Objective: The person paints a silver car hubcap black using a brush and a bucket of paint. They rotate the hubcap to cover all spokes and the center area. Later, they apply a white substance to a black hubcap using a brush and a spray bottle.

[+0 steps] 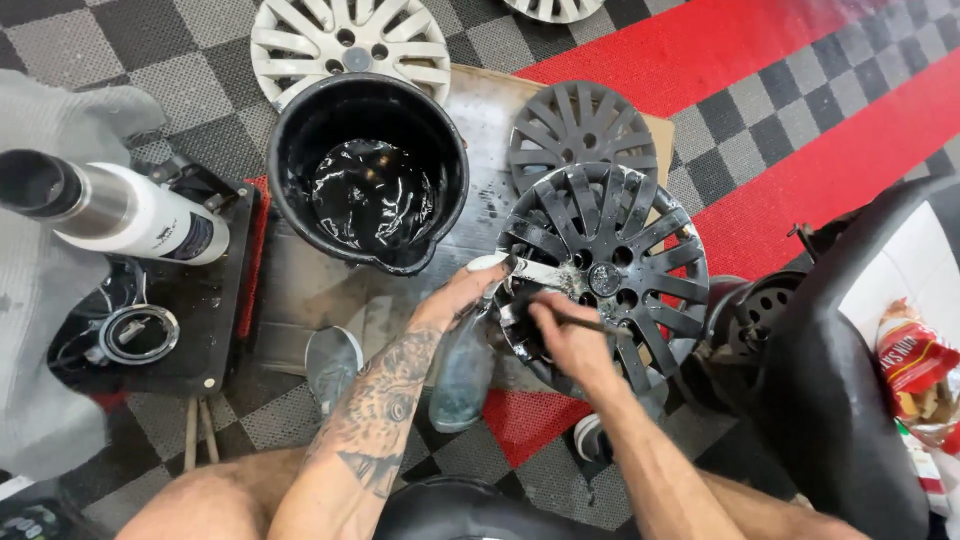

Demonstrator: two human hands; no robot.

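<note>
A round hubcap [640, 245], mostly coated glossy black with a silver patch left near its hub, stands tilted in front of me. My left hand [462, 292] grips its left rim and steadies it. My right hand [565, 335] holds a thin brush [590, 322] whose tip rests on the spokes next to the hub. A black bucket [300, 130] with black paint pooled at the bottom sits just left of the hubcap.
A grey hubcap [580, 125] lies behind the black one; two silver ones [345, 40] [555, 8] lie farther back. A clear bottle [462, 375] stands by my left forearm. A white flask [130, 210] and a black tray [205, 330] are at left, a black seat [850, 380] and snack bag [915, 365] at right.
</note>
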